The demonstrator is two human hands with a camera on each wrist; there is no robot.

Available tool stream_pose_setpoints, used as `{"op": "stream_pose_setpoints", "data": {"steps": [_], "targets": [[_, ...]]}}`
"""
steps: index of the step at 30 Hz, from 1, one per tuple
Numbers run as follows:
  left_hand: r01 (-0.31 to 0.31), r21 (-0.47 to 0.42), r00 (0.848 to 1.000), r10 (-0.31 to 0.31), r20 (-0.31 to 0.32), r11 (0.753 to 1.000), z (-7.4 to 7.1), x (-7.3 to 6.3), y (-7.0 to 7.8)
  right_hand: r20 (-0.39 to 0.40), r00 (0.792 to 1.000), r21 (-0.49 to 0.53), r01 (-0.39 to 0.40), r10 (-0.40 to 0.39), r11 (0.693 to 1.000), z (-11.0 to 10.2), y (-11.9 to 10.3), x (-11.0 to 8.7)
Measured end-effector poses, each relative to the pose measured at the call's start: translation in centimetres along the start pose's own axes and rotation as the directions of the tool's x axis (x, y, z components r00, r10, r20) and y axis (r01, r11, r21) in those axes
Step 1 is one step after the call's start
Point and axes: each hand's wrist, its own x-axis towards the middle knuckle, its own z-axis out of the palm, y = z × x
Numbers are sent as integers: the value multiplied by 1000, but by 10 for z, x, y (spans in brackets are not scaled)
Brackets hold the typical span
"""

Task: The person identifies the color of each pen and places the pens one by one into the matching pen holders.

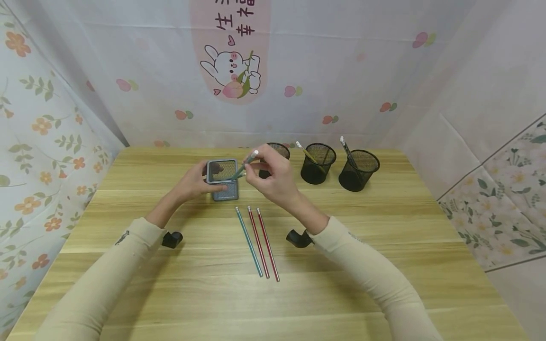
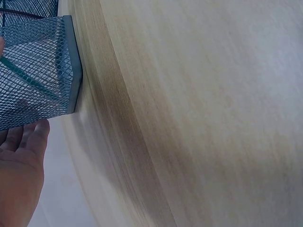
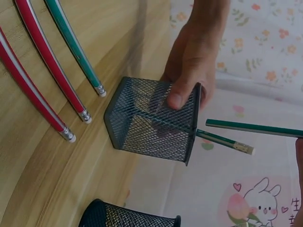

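Observation:
My left hand (image 1: 190,184) grips a square grey mesh pen holder (image 3: 142,135), thumb on the near side and fingers behind it. One green pencil (image 3: 227,141) leans inside the holder with its eraser end sticking out over the rim. A second green pencil (image 3: 255,127) is pinched between the thumb and fingers of my right hand (image 1: 275,177). Its lower end is at the holder's opening, and its white eraser points up and to the right. In the left wrist view the holder's mesh wall (image 2: 38,75) shows a green pencil through it.
A blue-green pencil (image 1: 249,241) and two red pencils (image 1: 258,241) lie in front of the holder. Behind my right hand is a black round mesh cup (image 1: 279,150). Right of it stand two more, with a yellow pencil (image 1: 310,154) and a black pencil (image 1: 347,151). Black curved pieces (image 1: 172,239) lie near both forearms.

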Motion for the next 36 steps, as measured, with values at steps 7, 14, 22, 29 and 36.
{"op": "stream_pose_setpoints", "data": {"steps": [7,14,22,29,36], "targets": [[9,7,1000,-9,-7,1000,-2,0,-1,36,999,-48,15,-14,999,7,4,-4],[3,-8,1000,-3,-4,1000,-1,0,-1,94,995,-88,-24,32,996,12,5,-8],[3,-35,1000,-2,19,999,-2,-11,26,177,978,-151,-86,113,985,18,4,-11],[-10,-37,1000,11,26,999,-3,-18,40,217,960,-205,-130,174,970,21,4,-14],[-16,-39,1000,17,22,999,-3,-16,36,212,960,-242,-129,182,962,20,3,-14]]}}
